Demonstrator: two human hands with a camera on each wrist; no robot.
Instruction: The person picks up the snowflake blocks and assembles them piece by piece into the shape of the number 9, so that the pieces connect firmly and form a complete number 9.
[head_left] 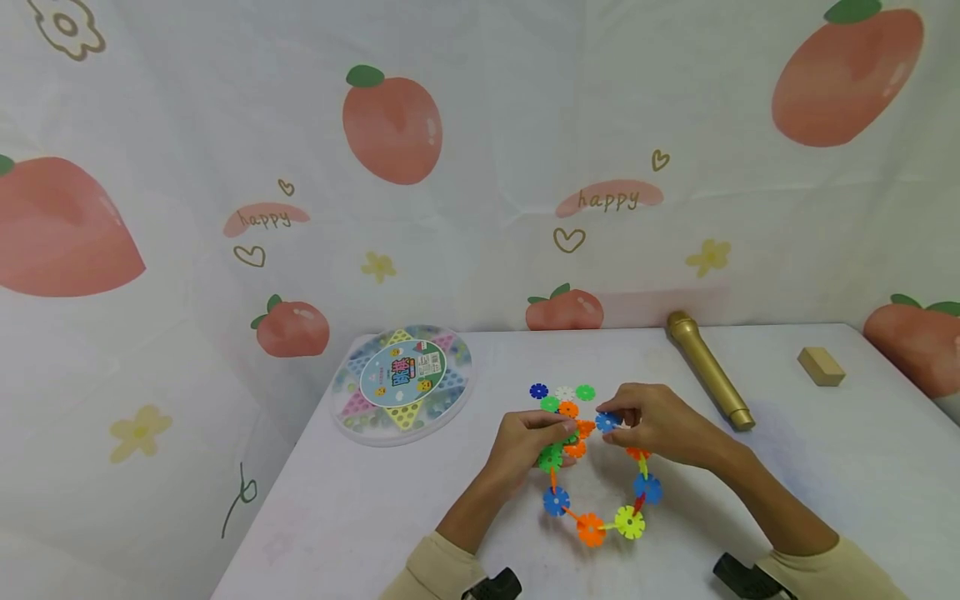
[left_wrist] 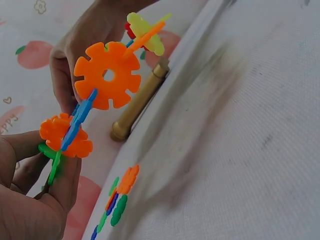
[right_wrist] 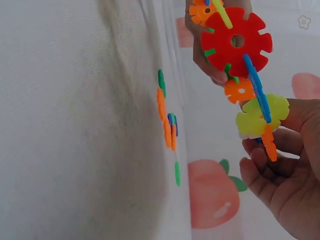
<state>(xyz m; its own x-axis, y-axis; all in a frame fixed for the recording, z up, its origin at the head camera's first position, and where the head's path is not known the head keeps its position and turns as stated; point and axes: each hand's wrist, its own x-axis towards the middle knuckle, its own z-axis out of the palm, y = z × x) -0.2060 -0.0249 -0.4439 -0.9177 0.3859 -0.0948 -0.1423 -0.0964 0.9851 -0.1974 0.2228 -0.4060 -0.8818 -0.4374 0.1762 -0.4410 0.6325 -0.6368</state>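
Note:
A chain of slotted plastic snowflake discs hangs in a loop between my hands, with an orange disc point(head_left: 592, 529) and a yellow disc point(head_left: 629, 522) at its bottom. My left hand point(head_left: 525, 442) pinches the chain's left end near a green disc point(head_left: 551, 457). At the other end, my right hand point(head_left: 660, 423) pinches a blue disc point(head_left: 607, 422) between thumb and fingers. The two ends are close but look apart. In the right wrist view, a red disc point(right_wrist: 220, 50) hangs above a yellow-green disc point(right_wrist: 250, 122) by the right fingers.
Loose discs, including a dark blue disc point(head_left: 538, 390) and a green disc point(head_left: 586, 392), lie beyond my hands. A round, labelled transparent box point(head_left: 347, 421) stands back left. To the right lie a gold microphone-shaped rod point(head_left: 708, 371) and a tan block point(head_left: 821, 367). A printed cloth hangs behind the table.

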